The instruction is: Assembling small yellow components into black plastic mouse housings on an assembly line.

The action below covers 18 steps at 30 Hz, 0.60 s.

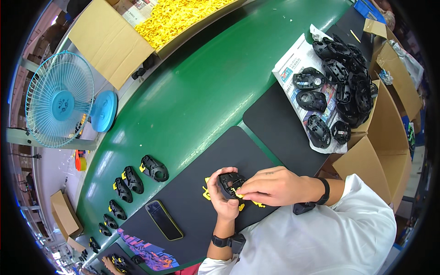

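My left hand (pixel 224 206) is wrapped round a black computer mouse shell (pixel 226 180), with its hollow side facing up. The fingers of my right hand (pixel 276 185) are pinched over the shell's near end, on a small yellow plastic part (pixel 238 194). How far that part sits inside the shell is hidden by the fingertips. Loose yellow parts (pixel 258 204) lie on the black mat (pixel 197 176) beneath and around both hands.
Mouse shells with yellow parts (pixel 133 179) stand in a row on the green table (pixel 192 82). A phone (pixel 164 220) lies left of my hands. More black shells (pixel 346 78) pile on newspaper (pixel 293 59) at right, beside cardboard boxes (pixel 385 137). A blue fan (pixel 62 103) stands far left.
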Each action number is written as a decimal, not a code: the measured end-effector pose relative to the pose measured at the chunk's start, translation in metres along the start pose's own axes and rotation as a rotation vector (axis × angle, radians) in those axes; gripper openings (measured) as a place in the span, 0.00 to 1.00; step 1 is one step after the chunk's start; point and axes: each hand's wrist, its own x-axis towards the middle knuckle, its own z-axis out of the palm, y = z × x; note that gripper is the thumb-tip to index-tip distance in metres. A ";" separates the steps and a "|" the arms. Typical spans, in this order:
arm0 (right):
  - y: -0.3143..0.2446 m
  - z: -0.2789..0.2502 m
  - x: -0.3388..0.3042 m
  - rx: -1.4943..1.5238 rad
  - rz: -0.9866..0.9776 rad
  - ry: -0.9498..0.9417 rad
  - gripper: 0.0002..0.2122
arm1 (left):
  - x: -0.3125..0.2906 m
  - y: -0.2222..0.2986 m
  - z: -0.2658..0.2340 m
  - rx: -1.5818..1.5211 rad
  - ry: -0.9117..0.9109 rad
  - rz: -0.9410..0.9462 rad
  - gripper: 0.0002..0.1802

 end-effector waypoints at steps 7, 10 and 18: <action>0.005 0.001 -0.001 0.092 -0.043 0.014 0.09 | -0.002 -0.005 -0.002 0.072 -0.026 0.029 0.50; 0.004 0.000 -0.001 0.126 0.013 -0.001 0.09 | -0.001 -0.005 -0.003 0.076 -0.016 0.055 0.50; 0.002 -0.005 0.001 0.253 0.067 -0.073 0.09 | -0.001 -0.007 -0.005 0.115 -0.003 0.144 0.50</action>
